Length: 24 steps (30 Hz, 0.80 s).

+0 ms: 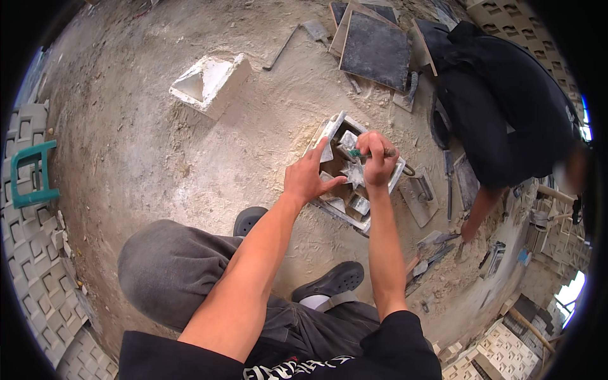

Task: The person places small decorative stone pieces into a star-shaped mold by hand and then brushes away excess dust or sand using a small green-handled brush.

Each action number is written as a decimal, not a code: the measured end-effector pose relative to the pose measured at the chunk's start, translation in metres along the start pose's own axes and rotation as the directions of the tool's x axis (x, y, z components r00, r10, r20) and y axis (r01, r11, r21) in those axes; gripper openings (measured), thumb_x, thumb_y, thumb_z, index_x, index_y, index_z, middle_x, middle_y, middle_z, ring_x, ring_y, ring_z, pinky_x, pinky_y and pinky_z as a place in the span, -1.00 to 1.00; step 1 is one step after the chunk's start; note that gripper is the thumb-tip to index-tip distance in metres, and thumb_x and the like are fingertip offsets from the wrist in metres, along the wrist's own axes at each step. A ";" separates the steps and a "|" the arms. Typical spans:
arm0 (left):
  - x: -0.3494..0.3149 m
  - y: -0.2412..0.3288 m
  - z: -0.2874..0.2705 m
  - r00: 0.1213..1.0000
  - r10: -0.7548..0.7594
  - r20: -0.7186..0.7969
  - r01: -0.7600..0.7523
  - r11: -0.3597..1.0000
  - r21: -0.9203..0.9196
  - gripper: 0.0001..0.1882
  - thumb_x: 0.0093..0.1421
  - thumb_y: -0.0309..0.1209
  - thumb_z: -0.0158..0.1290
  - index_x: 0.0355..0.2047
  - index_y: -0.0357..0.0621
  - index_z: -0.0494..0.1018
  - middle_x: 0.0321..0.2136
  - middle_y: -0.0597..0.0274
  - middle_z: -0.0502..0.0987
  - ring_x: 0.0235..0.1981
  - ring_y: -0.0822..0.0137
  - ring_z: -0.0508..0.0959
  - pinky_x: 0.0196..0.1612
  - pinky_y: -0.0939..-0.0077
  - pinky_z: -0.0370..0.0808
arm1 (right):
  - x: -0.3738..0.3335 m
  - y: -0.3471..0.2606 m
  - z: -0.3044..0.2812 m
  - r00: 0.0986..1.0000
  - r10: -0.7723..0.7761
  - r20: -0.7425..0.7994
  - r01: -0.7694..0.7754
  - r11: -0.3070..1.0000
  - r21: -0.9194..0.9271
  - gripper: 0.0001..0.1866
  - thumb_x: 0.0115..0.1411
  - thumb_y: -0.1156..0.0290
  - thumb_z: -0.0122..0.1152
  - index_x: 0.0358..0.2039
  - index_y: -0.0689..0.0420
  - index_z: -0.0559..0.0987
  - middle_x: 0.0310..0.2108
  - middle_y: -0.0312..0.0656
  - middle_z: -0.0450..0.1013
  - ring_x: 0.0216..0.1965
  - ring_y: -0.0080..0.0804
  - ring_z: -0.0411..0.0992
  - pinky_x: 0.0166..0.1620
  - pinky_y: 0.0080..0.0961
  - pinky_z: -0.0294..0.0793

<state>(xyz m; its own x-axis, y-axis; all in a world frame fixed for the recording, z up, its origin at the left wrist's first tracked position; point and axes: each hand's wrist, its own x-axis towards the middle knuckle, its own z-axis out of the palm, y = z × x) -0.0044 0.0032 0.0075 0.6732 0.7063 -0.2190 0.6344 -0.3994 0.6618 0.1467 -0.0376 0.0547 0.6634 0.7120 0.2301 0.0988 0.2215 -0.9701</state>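
Black sleeve (399, 345) nearest; rectangular, hard-edged box (342, 214) on powdery floor (145, 158), open room leftward.
Left hand (306, 177) spread at the box's rim; right hand (378, 159) grips green-tipped brush (357, 153) above star-shaped block (354, 174).

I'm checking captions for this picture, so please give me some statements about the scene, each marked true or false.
1. The right hand grips a tool with a green tip. True.
2. The left hand hangs beside the knee. False: the left hand is at the left side of the box-shaped frame.
3. A star-shaped piece lies inside the frame. True.
4. The hollow white block is inside the frame. False: the hollow white block sits on the ground, apart from it.
5. A green plastic item is at the picture's right edge. False: the green plastic item is near the left edge.
6. Another person in dark clothing is at the right. True.
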 end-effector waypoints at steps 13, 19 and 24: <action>0.000 -0.002 -0.001 1.000 0.004 0.003 -0.004 1.000 -0.016 0.12 -0.15 0.27 0.23 0.32 0.09 0.01 -0.08 -0.02 0.52 -0.16 -0.02 0.58 -0.17 0.17 0.53 | 0.024 -0.019 -0.012 0.938 0.000 0.346 -0.016 0.999 0.044 -0.57 0.15 0.45 -0.03 -0.83 0.21 0.18 -0.84 -0.39 0.10 -0.78 -0.66 0.04 -0.68 -0.56 -0.05; -0.002 -0.005 0.000 1.000 0.007 0.004 -0.007 1.000 -0.018 0.12 -0.14 0.28 0.23 0.33 0.10 0.00 -0.07 -0.02 0.51 -0.16 -0.02 0.58 -0.17 0.17 0.53 | 0.021 -0.015 -0.009 0.918 -0.046 0.393 0.057 0.998 -0.018 -0.57 0.14 0.46 -0.11 -0.85 0.20 0.12 -0.86 -0.33 0.08 -0.81 -0.61 -0.03 -0.69 -0.52 -0.09; 0.001 0.001 0.001 0.998 -0.026 0.051 0.026 1.000 -0.011 0.13 -0.15 0.26 0.24 0.33 0.11 0.00 -0.07 0.00 0.51 -0.14 0.01 0.58 -0.17 0.16 0.52 | 0.008 0.011 -0.005 0.962 -0.021 0.274 0.041 0.997 -0.067 -0.61 0.10 0.44 -0.02 -0.80 0.27 0.18 -0.83 -0.27 0.09 -0.80 -0.51 0.04 -0.67 -0.45 -0.01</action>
<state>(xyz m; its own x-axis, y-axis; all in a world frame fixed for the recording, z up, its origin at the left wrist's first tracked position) -0.0022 0.0032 0.0074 0.6752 0.6854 -0.2725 0.6476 -0.3739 0.6640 0.1565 -0.0332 0.0458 0.4327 0.8624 0.2626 0.1749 0.2055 -0.9629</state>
